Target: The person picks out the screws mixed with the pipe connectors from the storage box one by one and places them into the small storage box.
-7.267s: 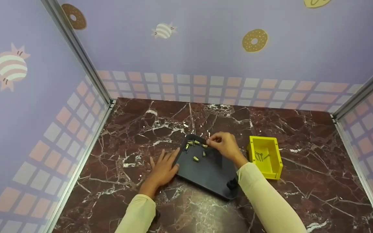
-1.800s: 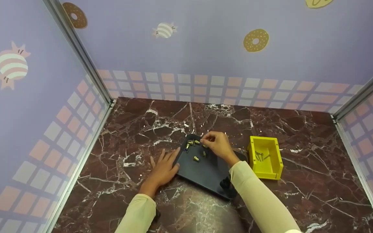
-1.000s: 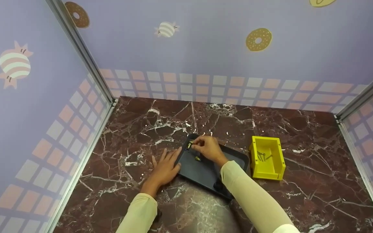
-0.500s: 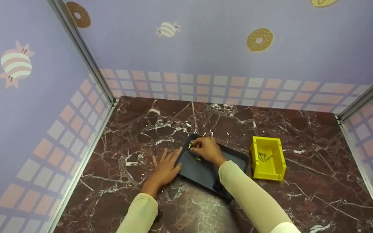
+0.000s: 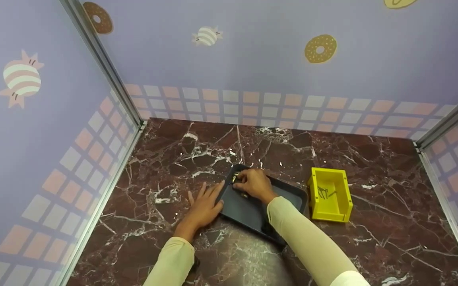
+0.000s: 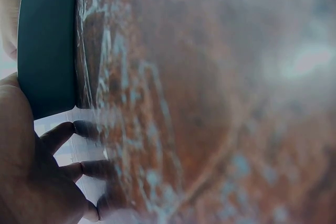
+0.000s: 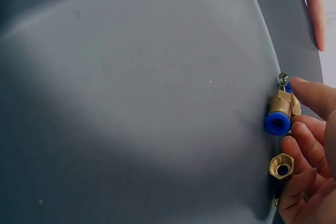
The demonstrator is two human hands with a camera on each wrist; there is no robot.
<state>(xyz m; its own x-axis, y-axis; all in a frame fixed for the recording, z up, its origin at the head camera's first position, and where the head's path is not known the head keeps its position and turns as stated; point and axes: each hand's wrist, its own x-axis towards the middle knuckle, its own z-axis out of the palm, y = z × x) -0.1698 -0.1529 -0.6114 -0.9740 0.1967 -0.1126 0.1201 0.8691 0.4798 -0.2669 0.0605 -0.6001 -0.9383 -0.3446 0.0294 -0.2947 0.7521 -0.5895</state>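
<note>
Grip of the right hand [image 5: 256, 183] is drawn nearly closed over the far-left corner of the dark tray [image 5: 237, 212], thumb and fingers curled in beside small brass pieces; whether any of them is actually pinched cannot be told. By the fingertips, in the right wrist view, a brass fitting with a blue collar [image 7: 278, 107] is seen lying along the tray's wall; small screws [image 7: 283, 81] are seen at one end of it, and a hexagonal brass fitting [image 7: 282, 159] at the other. The left hand [image 5: 204, 208] is spread flat, its thumb side set against the tray's left edge; nothing is gripped by it.

The tray is set askew on the red-brown marbled counter [image 5: 388, 206]; just beside it, to the right, a yellow bin [image 5: 330, 217] is placed, in which several screws or pins [image 5: 323, 193] are held. Whether the fittings are lettered cannot be made out at this size; the lilac walls [image 5: 261, 63] are printed with doughnuts [image 5: 327, 53], striped sweets [image 5: 22, 79] and pink-and-white checks.
</note>
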